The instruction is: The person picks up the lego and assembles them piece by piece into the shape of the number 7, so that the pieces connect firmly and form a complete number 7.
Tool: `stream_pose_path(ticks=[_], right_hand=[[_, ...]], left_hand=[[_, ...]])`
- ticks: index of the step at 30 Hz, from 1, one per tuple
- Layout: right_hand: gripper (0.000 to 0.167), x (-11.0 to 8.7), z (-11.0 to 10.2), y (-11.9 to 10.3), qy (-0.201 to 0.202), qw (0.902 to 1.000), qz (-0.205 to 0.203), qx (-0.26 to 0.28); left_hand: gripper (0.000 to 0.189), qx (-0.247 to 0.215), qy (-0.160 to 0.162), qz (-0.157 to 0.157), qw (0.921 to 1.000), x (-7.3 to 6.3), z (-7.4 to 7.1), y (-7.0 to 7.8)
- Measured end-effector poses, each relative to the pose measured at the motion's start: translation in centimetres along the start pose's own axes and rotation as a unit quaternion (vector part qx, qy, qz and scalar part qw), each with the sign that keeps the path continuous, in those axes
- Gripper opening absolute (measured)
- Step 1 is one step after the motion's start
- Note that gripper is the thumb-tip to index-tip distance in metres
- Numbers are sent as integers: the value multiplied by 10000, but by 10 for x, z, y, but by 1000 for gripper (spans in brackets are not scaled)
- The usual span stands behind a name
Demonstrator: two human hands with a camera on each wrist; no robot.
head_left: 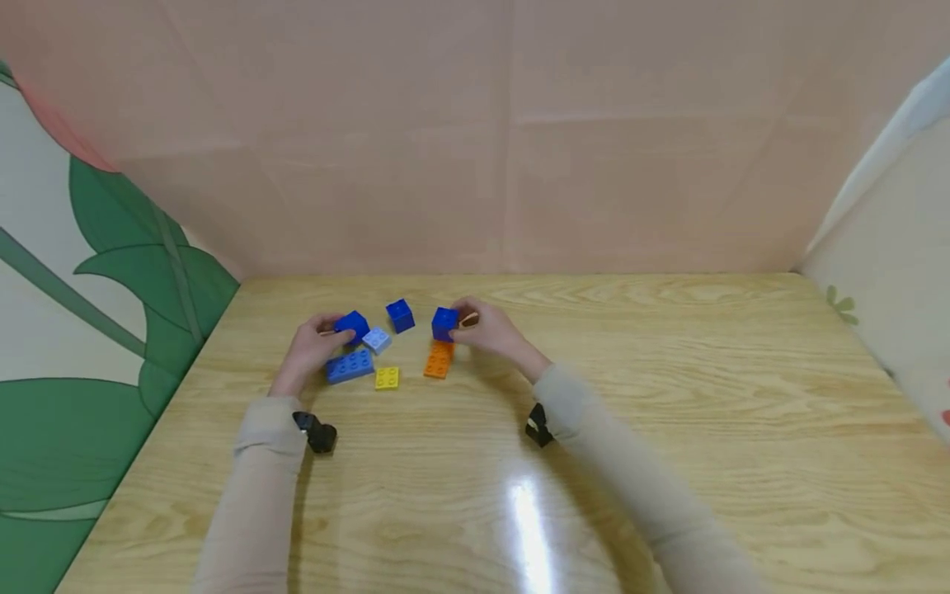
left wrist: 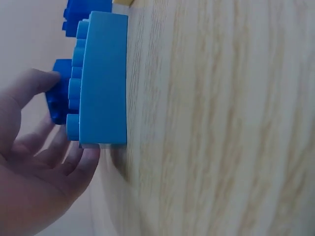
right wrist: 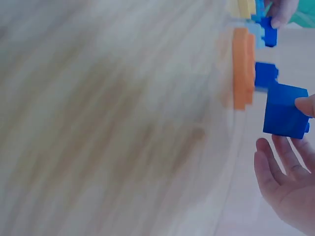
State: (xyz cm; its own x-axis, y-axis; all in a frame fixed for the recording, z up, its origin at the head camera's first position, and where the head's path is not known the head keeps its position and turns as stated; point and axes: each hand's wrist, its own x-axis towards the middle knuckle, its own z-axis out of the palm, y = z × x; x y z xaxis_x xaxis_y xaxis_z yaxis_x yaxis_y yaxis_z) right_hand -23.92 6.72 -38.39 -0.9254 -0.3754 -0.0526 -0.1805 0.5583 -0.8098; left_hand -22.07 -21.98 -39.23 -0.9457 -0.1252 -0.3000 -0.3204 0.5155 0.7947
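Cube (head_left: 445,324) sat pinched in right hand (head_left: 487,328), 1 more cube (head_left: 352,327) in left hand (head_left: 308,346); orange brick (head_left: 439,361), apparently below right fingertips, needed clearance.

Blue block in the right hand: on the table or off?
Off. In the right wrist view, the held blue block sits higher than the orange brick.

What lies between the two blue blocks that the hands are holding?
A third blue block stands between them, with a small pale blue block nearer the left hand; the head view shows this.
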Motion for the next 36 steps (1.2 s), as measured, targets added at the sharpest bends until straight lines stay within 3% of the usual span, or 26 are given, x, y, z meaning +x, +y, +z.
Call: stream_pose_path(ticks=[10, 19, 26, 36], right_hand=[[45, -21, -46, 23, -230, 9995, 70, 210], [45, -34, -69, 49, -476, 9988, 28, 52], [43, -44, -75, 59, -775, 9970, -21, 14], [45, -48, -77, 62, -905, 9959, 39, -45]], left_hand=[[56, -362, 243, 628, 9971, -4, 1, 11], [55, -581, 286, 1029, 9926, -8, 14, 28], [58, -908, 30, 1034, 9905, -17, 30, 49], [52, -677, -505, 1637, 9829, -25, 59, 72]])
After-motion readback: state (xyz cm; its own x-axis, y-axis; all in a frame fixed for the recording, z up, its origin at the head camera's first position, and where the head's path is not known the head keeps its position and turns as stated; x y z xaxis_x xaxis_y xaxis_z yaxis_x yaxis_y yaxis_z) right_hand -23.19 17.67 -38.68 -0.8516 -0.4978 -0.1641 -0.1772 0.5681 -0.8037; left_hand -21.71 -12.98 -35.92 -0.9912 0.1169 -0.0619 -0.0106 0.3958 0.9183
